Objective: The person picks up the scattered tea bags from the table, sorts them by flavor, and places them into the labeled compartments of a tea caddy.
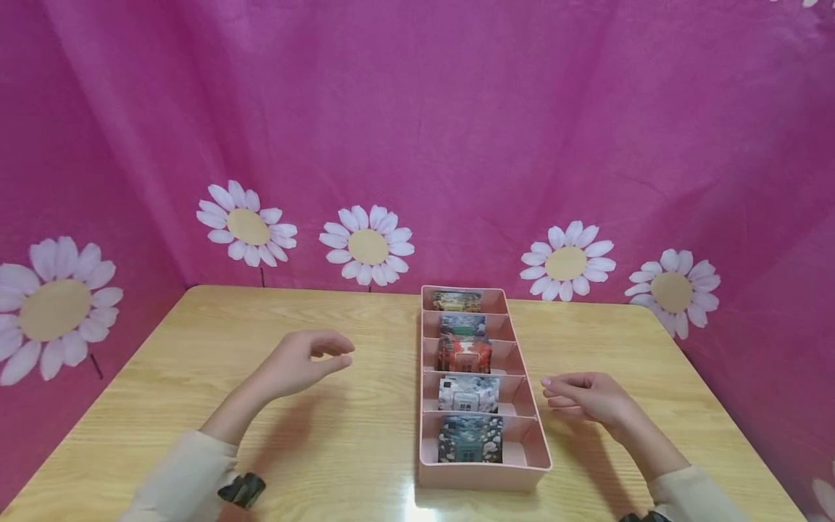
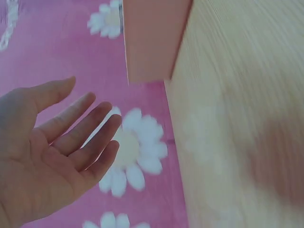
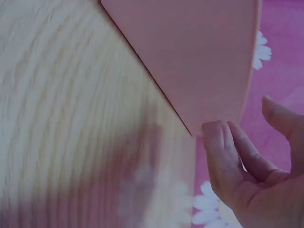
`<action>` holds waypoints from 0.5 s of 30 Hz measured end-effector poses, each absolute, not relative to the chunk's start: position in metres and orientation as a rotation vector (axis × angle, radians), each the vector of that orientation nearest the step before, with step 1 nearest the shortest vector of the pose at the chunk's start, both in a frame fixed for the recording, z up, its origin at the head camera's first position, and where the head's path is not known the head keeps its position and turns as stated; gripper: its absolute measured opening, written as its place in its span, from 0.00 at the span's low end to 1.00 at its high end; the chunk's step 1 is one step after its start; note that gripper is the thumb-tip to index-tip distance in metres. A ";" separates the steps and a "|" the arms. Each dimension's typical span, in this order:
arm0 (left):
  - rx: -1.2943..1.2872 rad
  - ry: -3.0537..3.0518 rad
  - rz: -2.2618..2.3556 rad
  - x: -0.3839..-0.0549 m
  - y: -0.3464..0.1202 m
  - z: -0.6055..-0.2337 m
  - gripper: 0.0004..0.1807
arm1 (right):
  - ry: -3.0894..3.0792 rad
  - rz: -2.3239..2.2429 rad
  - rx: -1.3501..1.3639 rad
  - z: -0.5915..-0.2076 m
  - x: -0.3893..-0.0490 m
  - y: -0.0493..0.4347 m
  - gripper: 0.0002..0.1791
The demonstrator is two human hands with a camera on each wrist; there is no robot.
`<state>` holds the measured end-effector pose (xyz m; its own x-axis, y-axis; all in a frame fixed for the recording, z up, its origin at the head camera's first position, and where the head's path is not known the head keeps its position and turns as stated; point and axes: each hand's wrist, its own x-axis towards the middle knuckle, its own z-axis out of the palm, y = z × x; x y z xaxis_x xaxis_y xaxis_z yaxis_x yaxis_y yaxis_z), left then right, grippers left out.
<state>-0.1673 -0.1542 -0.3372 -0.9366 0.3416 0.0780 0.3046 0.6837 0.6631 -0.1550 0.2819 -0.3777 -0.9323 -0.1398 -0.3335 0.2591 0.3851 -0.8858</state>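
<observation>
A pink divided box [image 1: 483,477] stands lengthwise on the table, right of the middle in the head view. Its compartments hold small printed packets: a dark floral one [image 1: 471,438] in front, then a pale grey one [image 1: 468,394], a red one [image 1: 464,354], a blue-green one [image 1: 462,325] and a yellowish one [image 1: 457,301] at the back. My left hand [image 1: 303,362] hovers over the table left of the box, fingers loosely bent and nothing in them. Close by the box's right side, my right hand [image 1: 590,395] is relaxed and holds nothing.
The light wooden table [image 1: 365,435] reaches back to a magenta curtain [image 1: 417,145] printed with white daisies. Curtain also hangs along the left and right sides. A dark band [image 1: 242,491] sits at the left sleeve.
</observation>
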 end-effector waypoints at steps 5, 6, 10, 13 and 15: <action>0.447 2.971 1.070 -0.153 -0.183 -0.338 0.22 | 2.560 -1.377 0.114 -0.369 -0.151 0.289 0.33; 0.448 3.005 1.054 -0.151 -0.186 -0.338 0.24 | 2.658 -1.307 0.109 -0.368 -0.150 0.290 0.32; 0.469 3.133 0.963 -0.146 -0.193 -0.338 0.32 | 3.089 -0.981 0.068 -0.362 -0.145 0.286 0.34; 0.507 3.255 0.801 -0.147 -0.194 -0.338 0.37 | 3.348 -0.849 -0.025 -0.359 -0.144 0.280 0.37; 0.518 3.336 0.647 -0.149 -0.194 -0.339 0.40 | 3.442 -0.821 -0.098 -0.359 -0.145 0.277 0.41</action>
